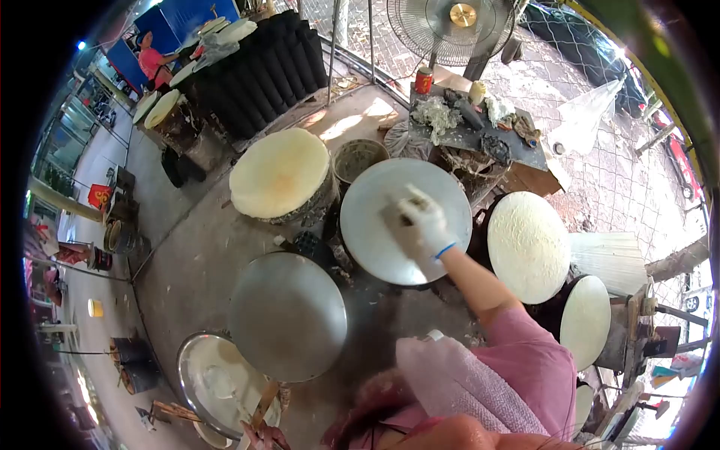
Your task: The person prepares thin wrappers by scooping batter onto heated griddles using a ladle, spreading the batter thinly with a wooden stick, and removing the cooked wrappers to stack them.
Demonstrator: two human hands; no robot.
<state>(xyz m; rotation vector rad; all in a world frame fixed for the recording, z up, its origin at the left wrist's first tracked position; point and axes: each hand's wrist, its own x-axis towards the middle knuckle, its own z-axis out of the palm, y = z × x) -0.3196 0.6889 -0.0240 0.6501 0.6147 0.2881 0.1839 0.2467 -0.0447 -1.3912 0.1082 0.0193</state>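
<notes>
My right hand [426,225], in a white glove with a blue cuff, is over a round grey griddle [375,187]. Its fingers are curled, and a dark patch shows at them; what they hold, if anything, I cannot make out. At the bottom edge my left hand [264,436] is closed around a wooden handle [264,405], partly cut off by the frame. Beside it stands a metal basin [184,367] with pale batter [240,386] and a blurred, pale utensil. A second bare griddle [289,315] lies between the basin and the first griddle.
Pale flatbread sheets cover other griddles [281,172] [529,247] [585,313] to the left and right. Behind stand a bucket [360,159], a cluttered low table [469,135] with a red can [424,80], and a fan [450,26]. Another person [152,61] works at the far left.
</notes>
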